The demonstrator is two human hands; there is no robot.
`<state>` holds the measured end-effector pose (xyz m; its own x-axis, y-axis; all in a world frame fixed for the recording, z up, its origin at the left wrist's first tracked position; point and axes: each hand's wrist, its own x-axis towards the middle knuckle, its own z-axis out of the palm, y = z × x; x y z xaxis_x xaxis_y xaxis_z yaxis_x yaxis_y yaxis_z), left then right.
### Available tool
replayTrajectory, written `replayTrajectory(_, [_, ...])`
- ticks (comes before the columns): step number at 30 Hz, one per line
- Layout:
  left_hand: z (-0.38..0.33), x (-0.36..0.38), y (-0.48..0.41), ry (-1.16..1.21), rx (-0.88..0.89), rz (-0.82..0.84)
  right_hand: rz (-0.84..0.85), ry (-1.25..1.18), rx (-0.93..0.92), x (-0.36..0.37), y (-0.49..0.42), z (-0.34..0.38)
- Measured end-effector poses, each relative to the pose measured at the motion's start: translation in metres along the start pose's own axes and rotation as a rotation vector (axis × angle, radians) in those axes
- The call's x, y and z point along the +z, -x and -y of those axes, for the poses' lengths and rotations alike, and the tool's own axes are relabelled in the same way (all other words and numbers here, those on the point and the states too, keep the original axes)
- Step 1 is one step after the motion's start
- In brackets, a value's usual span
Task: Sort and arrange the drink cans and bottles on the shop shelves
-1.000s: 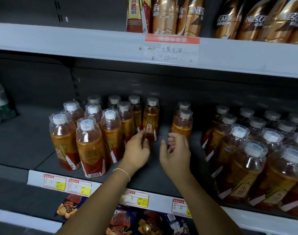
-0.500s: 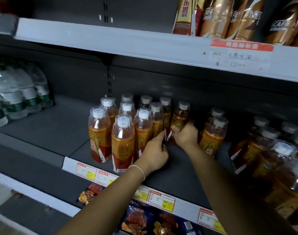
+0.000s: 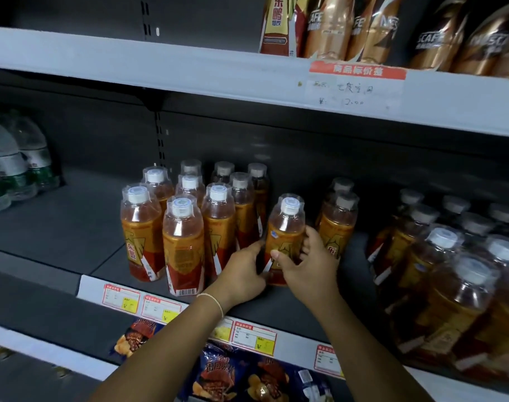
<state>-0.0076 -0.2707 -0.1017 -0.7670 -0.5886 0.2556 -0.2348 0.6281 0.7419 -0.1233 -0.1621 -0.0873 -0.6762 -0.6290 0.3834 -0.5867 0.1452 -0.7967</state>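
An orange drink bottle (image 3: 285, 227) with a white cap stands on the dark middle shelf (image 3: 73, 224), held between both hands. My left hand (image 3: 243, 274) wraps its lower left side, and my right hand (image 3: 308, 264) curls round its right side. To its left stands a tight cluster of the same orange bottles (image 3: 183, 230). Right behind my right hand is one more orange bottle (image 3: 338, 224), with another behind it.
Several more orange bottles (image 3: 456, 280) crowd the shelf's right end. Water bottles (image 3: 12, 163) stand at the far left. Gold coffee bottles (image 3: 372, 27) fill the upper shelf. Price tags (image 3: 121, 295) line the shelf edge, with snack bags (image 3: 218, 375) below.
Both hands reached to the back row, took a bottle and drew it forward to the front, right of the cluster. The view swung left.
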Motion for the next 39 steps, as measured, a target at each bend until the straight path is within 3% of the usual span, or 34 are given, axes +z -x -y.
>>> replayTrajectory(5, [-0.010, 0.008, 0.006, 0.012, 0.035, 0.056, -0.024, -0.087, -0.024, -0.024, 0.019, -0.005])
replayTrajectory(11, [-0.017, 0.024, 0.007, 0.081, 0.056, 0.044, 0.031, -0.233, 0.103, -0.043, 0.037, -0.039])
replayTrajectory(39, [-0.030, 0.073, -0.007, 0.069, 0.199, 0.063, -0.046, -0.184, 0.211, -0.058, 0.043, -0.069])
